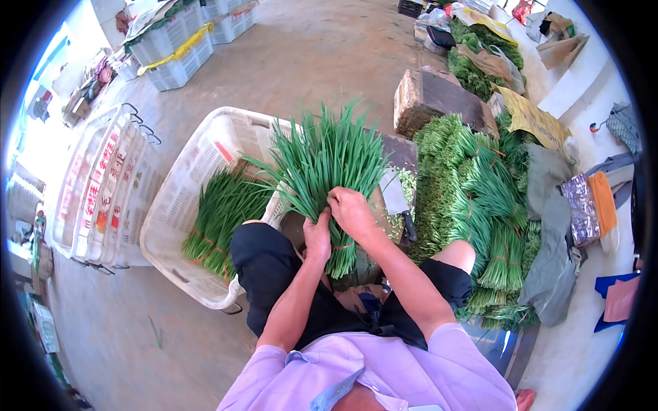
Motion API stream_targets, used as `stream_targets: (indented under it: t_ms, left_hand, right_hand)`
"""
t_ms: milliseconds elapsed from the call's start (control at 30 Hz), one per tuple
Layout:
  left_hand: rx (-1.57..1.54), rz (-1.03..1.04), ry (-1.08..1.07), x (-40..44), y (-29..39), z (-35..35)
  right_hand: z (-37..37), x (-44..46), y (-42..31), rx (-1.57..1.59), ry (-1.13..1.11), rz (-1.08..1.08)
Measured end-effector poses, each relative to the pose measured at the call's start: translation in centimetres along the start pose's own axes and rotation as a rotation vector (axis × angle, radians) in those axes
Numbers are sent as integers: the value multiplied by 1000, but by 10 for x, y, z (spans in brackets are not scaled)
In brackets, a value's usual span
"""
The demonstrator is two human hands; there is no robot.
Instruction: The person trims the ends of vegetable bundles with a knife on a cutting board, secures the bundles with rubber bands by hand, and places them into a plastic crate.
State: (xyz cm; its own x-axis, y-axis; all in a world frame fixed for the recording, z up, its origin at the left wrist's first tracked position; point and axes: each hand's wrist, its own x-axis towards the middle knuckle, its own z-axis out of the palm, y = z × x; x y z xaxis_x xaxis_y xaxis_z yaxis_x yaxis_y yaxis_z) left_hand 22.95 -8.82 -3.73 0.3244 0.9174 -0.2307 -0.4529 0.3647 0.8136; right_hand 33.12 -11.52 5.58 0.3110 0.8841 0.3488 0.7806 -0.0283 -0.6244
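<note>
A thick bunch of garlic chives [329,161] stands upright between my knees, leafy ends fanning out and the cut stems toward me. A reddish band circles its lower stems. My left hand [317,236] is wrapped round the left side of the bunch. My right hand [351,211] is closed at its middle from the right, fingers curled against the leaves; whether a second band is pinched there, I cannot make out. Just right of the bunch lies a cleaver [393,192], its dark handle toward me, on a low surface strewn with green trimmings [407,183].
To the left a white plastic crate [161,236] holds banded chive bundles [218,229]. Stacked crates [96,192] stand farther left, more crates [171,58] behind. Large chive piles [490,198] lie on the right, beside a brown box [439,103] and grey cloth [548,226].
</note>
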Motion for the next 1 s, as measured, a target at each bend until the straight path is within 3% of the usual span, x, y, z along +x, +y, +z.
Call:
stream_targets:
  t_ms: [33,67,133,167,233,333,367,400,467,500,600,667,733,800,867,933,1000]
  left_hand:
    - [-31,-21,-9,2,-3,-2]
    - [-62,-43,-19,4,-7,-4]
    - [-75,-36,-2,0,4,3]
    - [-93,-27,17,-2,10,8]
    - [-149,-37,20,2,9,7]
    - [-187,-93,33,7,8,4]
    - [-224,-98,30,7,7,4]
    - [-261,-102,25,6,9,6]
    - [-258,-127,10,1,13,9]
    - [-259,-148,19,1,13,10]
    - [-240,-172,51,0,16,8]
    - [-191,-179,45,0,12,4]
    - [-164,-189,62,-2,10,4]
    - [-153,-148,49,-4,11,6]
    - [-136,-149,58,-8,14,8]
    - [-138,-111,26,-4,10,4]
    - [-138,-111,30,0,6,-2]
  right_hand:
    - [-5,-1,-2,298,-170,303]
    - [-11,-2,-4,297,-173,305]
    - [-23,-10,-1,1142,-32,518]
    - [-33,-16,1,1140,-37,523]
    - [-61,-33,7,1518,-119,351]
    - [-102,-53,8,976,-1038,523]
    - [-96,-60,19,829,-1114,537]
    - [-86,-66,32,831,-1105,545]
    - [-64,-72,44,620,-597,444]
    - [-54,-71,37,671,-425,567]
    - [-20,-65,21,682,-231,485]
    - [-7,-53,8,552,-158,359]
    - [-2,-36,-4,184,176,-92]
    - [6,-27,-3,173,196,-57]
    - [9,-20,-1,20,19,65]
    - [4,-19,-2,-28,46,-59]
    - [-9,-32,-6,620,-258,419]
